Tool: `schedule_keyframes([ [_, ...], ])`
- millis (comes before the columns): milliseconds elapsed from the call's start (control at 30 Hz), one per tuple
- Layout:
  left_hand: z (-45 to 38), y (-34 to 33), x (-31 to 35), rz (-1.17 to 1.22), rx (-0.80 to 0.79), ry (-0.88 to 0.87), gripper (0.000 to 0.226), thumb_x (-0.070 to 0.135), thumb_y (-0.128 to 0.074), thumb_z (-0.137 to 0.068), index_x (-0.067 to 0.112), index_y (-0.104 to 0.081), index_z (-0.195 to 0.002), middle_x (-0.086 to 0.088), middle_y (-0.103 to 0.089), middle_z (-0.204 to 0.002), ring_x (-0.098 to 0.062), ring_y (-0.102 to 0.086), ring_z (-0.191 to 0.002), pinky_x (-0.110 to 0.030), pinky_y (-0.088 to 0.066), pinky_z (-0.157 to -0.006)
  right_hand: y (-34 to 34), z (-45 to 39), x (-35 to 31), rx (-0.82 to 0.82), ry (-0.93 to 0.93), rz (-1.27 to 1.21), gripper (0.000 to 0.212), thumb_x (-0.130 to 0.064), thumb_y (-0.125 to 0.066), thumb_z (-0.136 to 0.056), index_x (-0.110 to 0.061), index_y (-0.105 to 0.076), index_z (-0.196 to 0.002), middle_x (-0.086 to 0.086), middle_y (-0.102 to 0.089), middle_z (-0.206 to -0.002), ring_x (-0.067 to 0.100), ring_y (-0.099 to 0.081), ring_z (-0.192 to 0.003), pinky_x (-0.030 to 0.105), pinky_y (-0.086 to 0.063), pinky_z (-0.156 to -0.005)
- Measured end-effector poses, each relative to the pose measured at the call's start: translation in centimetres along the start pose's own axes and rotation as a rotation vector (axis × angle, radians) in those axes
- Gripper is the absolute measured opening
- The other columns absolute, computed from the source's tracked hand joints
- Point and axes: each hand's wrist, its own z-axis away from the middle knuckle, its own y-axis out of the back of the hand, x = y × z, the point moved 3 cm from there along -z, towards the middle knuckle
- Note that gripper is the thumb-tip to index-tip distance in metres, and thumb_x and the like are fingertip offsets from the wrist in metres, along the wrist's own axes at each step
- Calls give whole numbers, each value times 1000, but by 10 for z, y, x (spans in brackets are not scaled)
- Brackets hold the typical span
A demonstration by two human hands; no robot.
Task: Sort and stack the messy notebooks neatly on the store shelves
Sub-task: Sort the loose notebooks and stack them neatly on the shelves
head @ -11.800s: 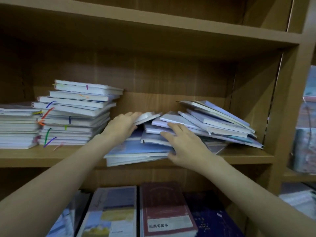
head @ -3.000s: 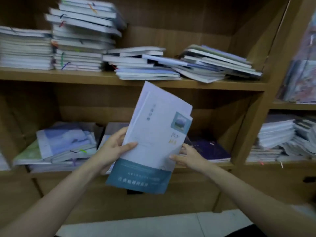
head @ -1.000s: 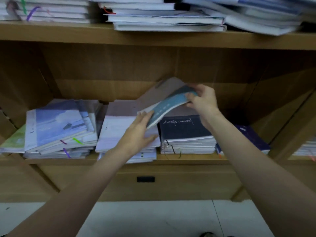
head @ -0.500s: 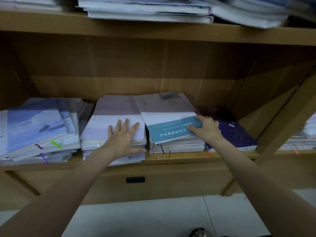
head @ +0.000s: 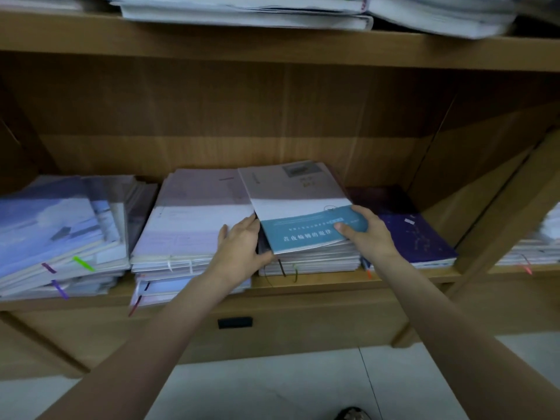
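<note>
Nearest, left hand (head: pixel 239 250) lies with straight fingers against the left edge of the middle stack (head: pixel 309 259). Right hand (head: pixel 368 234) pinches the teal-banded notebook (head: pixel 298 207), thumb on its cover, atop that stack on the lower shelf (head: pixel 303 286). Beyond, apparently lilac notebooks (head: pixel 194 213) alongside.

Open room above notebook stacks (head: pixel 194 225); upper shelf board (head: pixel 272 47) caps it

Teal band of the top notebook (head: pixel 306 228) — seemingly "昼夜输转的规律".
</note>
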Motion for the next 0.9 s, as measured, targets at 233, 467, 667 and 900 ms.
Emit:
schedule_keyframes([
  [233,6,1,8,7,-30,13,76,55,-58,-82,16,-34,-143,-6,-38,-145,-24,-27,-137,-41,-15,-112,4,-1,3,69,-25,-22,49,-25,-65,-88,-20,-49,-134,9,-49,-131,28,-45,-124,40,-40,-103],
  [467,-8,0,34,-240,-279,27,76,60,-44,-88,29,-13,-150,-11,8,-158,-30,14,-144,-50,9,-113,28,30,36,178,-228,-832,52,-6,-62,-88,-22,-41,-133,3,-56,-119,16,-59,-104,31,-51,-86],
  [667,-41,-33,101,-212,-385,-73,75,56,-39,-93,26,-2,-151,-5,4,-159,-36,6,-144,-49,1,-115,81,21,72,268,-312,-1075,63,-3,-61,-88,-22,-31,-140,8,-55,-118,21,-63,-98,34,-53,-82],
  [900,-63,-67,140,-291,-370,-142,59,41,-37,-99,40,-6,-148,-1,14,-158,-39,16,-142,-56,6,-113,104,18,118,483,-578,-758,48,-7,-64,-87,-8,-35,-126,19,-49,-113,28,-59,-94,38,-51,-87],
])
